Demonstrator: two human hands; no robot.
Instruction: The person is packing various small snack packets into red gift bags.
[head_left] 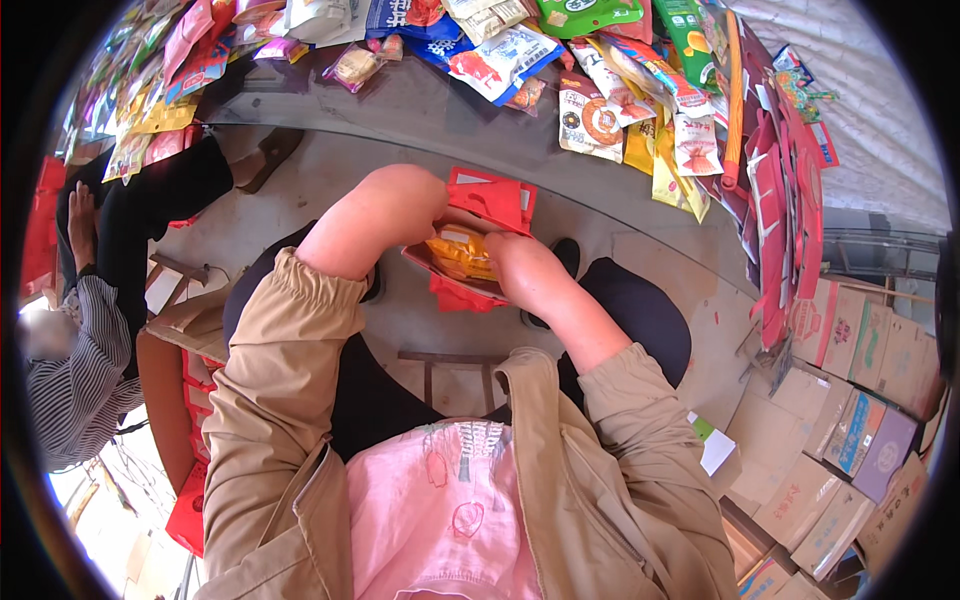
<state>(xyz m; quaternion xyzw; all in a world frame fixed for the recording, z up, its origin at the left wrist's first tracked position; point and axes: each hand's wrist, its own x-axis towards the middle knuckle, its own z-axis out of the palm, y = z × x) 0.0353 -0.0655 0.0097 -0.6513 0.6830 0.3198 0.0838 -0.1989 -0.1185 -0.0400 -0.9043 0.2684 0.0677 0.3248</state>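
A red box point(465, 292) with its lid flap point(492, 197) open is between my knees, over the floor. Inside it lies a shiny yellow packet point(460, 254). My left hand point(425, 208) bends down over the box's left edge, its fingers mostly hidden behind the wrist and the box wall. On the right edge, my right hand point(503, 262) is closed at the rim beside the yellow packet, fingertips hidden. Both hands seem to grip the box from opposite sides.
Ahead, a dark table point(330, 110) bears piles of snack packets point(595, 115). Red folded cartons point(780, 200) stand at its right end. Cardboard boxes point(800, 440) are stacked at right. An open carton point(165, 400) with red boxes stands left, near a seated person point(80, 360).
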